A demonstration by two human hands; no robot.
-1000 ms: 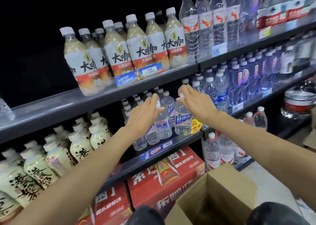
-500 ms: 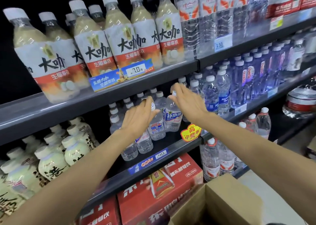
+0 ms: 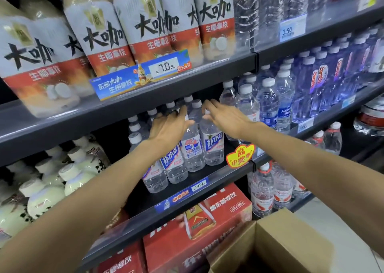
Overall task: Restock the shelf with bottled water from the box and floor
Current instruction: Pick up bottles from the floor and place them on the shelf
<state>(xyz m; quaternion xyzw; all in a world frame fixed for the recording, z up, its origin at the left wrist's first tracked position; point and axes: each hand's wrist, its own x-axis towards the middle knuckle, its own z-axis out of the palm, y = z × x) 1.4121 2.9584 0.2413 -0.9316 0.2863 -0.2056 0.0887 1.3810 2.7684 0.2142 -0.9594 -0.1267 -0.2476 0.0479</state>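
Note:
Clear water bottles with blue-and-white labels stand in rows on the middle shelf [image 3: 218, 178]. My left hand [image 3: 168, 128] lies over the neck of one front bottle [image 3: 192, 154], palm down, fingers wrapped over its top. My right hand [image 3: 227, 117] pinches the cap of the neighbouring bottle [image 3: 214, 148] with its fingertips. Both bottles stand upright on the shelf, side by side. An open cardboard box [image 3: 286, 239] sits at the lower right below my right forearm; its inside is hidden.
Large coffee-drink bottles [image 3: 145, 29] fill the shelf above, close over my hands. Other water bottles [image 3: 268, 104] crowd the right. A yellow promo tag [image 3: 240, 155] sticks out from the shelf edge. Red cartons [image 3: 207, 220] sit beneath, pale bottles [image 3: 62, 181] at left.
My view has moved closer to the shelf. Both hands have reached deeper under the upper shelf while staying on the two bottle tops, and the bottles sit further back.

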